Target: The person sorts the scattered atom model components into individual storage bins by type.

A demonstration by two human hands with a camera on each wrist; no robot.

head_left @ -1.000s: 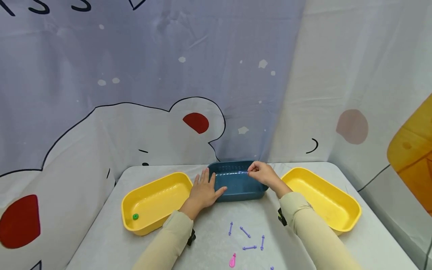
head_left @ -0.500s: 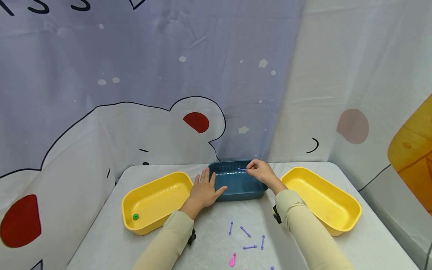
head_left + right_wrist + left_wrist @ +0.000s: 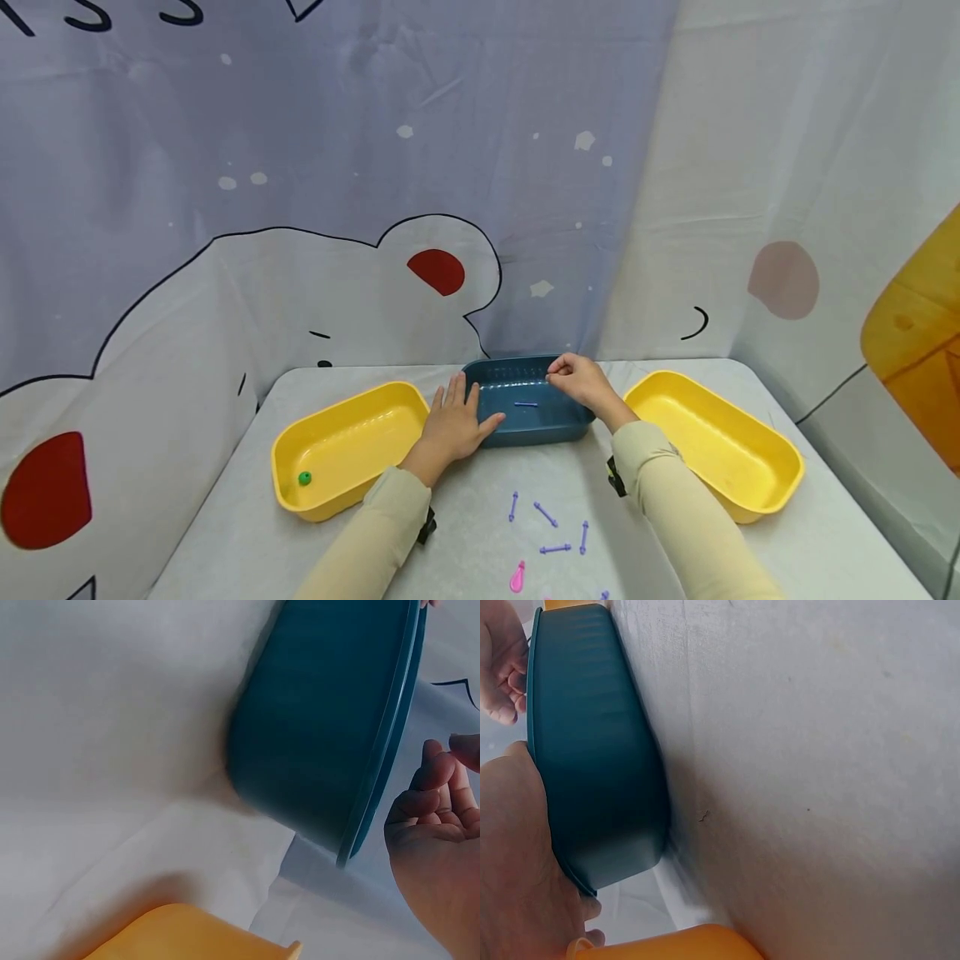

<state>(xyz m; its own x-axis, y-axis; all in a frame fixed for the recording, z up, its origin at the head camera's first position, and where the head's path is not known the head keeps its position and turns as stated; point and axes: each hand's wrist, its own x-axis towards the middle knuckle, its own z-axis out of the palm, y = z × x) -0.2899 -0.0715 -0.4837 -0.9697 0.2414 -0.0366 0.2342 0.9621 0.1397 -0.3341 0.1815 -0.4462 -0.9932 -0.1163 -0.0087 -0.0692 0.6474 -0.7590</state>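
Observation:
A dark blue basin point(image 3: 528, 434) stands at the back middle of the table. My left hand point(image 3: 451, 425) rests with spread fingers on its left rim; in the left wrist view the hand point(image 3: 514, 847) lies along that edge. Over the basin's right side hovers my right hand point(image 3: 581, 383), with nothing between its fingers. The right wrist view shows that hand point(image 3: 442, 817) with loosely curled fingers and the thumb near the index finger. Inside the basin, a small purple stick with knobbed ends point(image 3: 527, 404) lies on the floor, left of the right hand.
Yellow basins flank the blue one, one at left point(image 3: 360, 429) holding a small green bead point(image 3: 304, 478), another at right point(image 3: 720, 442). Several purple sticks point(image 3: 546, 514) and a pink drop-shaped piece point(image 3: 517, 577) lie on the white table nearer me. A printed curtain point(image 3: 525, 208) hangs behind.
My right hand has lifted slightly and let go of the purple stick, which has dropped into the blue basin. The green bead has rolled slightly. The left hand has stayed put.

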